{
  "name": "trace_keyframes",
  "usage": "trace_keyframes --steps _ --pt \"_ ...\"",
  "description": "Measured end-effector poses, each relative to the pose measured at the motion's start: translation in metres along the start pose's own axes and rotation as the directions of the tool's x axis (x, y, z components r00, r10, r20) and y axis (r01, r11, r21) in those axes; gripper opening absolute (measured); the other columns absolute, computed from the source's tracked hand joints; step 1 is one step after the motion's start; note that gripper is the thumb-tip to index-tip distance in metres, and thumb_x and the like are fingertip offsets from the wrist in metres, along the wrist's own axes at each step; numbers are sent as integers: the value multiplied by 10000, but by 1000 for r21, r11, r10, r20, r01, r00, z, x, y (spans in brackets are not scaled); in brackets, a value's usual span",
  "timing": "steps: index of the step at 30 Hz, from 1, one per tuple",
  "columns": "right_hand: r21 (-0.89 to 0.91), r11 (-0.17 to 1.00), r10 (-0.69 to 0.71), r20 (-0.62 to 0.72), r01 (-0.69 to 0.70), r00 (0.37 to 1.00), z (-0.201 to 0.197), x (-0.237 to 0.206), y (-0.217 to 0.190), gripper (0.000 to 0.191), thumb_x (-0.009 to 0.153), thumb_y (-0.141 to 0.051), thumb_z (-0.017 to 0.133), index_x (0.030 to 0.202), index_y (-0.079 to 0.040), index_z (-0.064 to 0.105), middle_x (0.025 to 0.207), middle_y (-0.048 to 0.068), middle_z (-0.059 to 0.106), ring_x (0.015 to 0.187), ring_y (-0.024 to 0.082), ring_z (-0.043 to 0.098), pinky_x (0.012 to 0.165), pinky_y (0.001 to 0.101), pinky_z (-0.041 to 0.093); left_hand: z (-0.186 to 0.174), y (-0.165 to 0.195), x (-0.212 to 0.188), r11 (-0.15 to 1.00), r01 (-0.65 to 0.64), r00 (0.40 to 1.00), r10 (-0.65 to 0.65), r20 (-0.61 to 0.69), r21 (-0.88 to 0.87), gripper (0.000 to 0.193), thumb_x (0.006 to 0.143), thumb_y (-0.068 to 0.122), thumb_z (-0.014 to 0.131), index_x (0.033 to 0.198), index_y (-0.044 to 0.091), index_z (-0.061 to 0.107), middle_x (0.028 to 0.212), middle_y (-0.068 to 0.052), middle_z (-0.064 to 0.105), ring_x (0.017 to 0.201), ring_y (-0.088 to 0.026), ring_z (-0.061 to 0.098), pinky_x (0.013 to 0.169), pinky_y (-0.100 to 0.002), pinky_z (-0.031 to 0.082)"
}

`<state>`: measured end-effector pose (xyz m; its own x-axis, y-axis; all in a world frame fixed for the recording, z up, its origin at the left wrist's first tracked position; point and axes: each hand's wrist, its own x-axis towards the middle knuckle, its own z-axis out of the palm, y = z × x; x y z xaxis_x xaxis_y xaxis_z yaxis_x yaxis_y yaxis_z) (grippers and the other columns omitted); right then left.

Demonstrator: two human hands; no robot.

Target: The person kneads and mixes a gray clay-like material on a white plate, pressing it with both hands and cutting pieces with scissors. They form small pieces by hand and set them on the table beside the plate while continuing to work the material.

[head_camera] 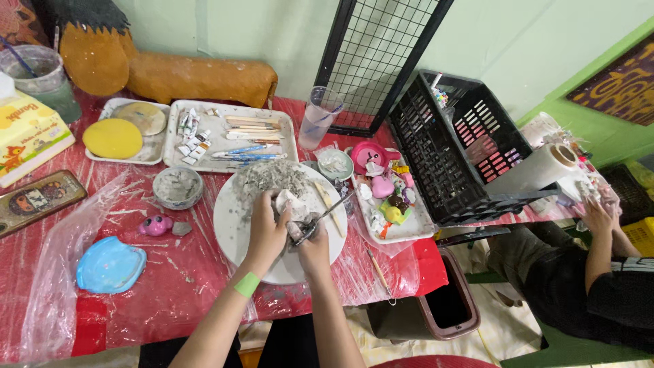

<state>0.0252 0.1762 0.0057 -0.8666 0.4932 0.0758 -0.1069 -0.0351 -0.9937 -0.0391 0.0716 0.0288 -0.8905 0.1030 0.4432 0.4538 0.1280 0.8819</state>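
My left hand (267, 228) is closed around a pale grey lump of clay (289, 204), pressing it over the one round white plate (235, 235) in front of me. My right hand (314, 247) grips a thin metal tool (320, 219), its tip touching the lump. A heap of grey crumbs (271, 177) lies on the far side of the plate (dry-looking, loose). On the red plastic-covered surface (177, 286) I count three white trays: one (235, 153) with paint tubes and sticks, one (146, 153) with two discs, one (415, 228) with small coloured figures. One blue lid (109, 266) lies to my left, one black crate (463, 157) to my right. Another person's hands (599, 217) work beside a film roll (538, 170).
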Motion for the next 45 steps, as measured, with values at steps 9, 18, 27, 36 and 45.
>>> trace_keyframes --steps 9,18,27,36,45 --pt "74 996 51 46 -54 998 16 7 4 319 881 2 744 1074 -53 496 881 34 676 673 121 641 511 267 469 -43 -13 10 977 188 980 -179 93 -101 442 952 211 689 1256 -20 466 1053 -160 663 875 -238 692 755 -364 574" --pt "156 979 -151 128 131 980 8 23 5 310 973 60 678 1156 -40 449 836 11 563 748 123 572 636 271 471 -95 -4 4 992 124 992 -123 -34 17 455 879 138 771 1244 7 532 1069 -154 697 895 -203 720 764 -340 575" --pt "-593 803 -4 107 67 994 -13 6 -48 236 883 -68 753 1054 6 608 763 120 662 691 146 608 627 338 519 -167 -28 -38 965 154 988 -153 -25 213 430 882 174 730 1270 26 618 1089 -159 721 916 -270 738 758 -371 572" --pt "-782 588 83 314 208 946 -18 57 -36 354 825 -1 654 1174 -12 596 887 276 698 832 395 663 760 453 509 -184 -30 -62 708 83 960 -245 133 702 447 799 349 765 1179 122 701 1132 -130 702 956 -344 710 773 -456 565" --pt "-66 997 -39 134 48 990 -13 29 0 172 978 -37 625 1030 -87 469 781 -12 576 644 112 622 478 274 447 -108 13 -4 667 31 956 -238 173 745 280 832 419 788 934 161 751 899 -13 737 844 -199 690 819 -381 539"
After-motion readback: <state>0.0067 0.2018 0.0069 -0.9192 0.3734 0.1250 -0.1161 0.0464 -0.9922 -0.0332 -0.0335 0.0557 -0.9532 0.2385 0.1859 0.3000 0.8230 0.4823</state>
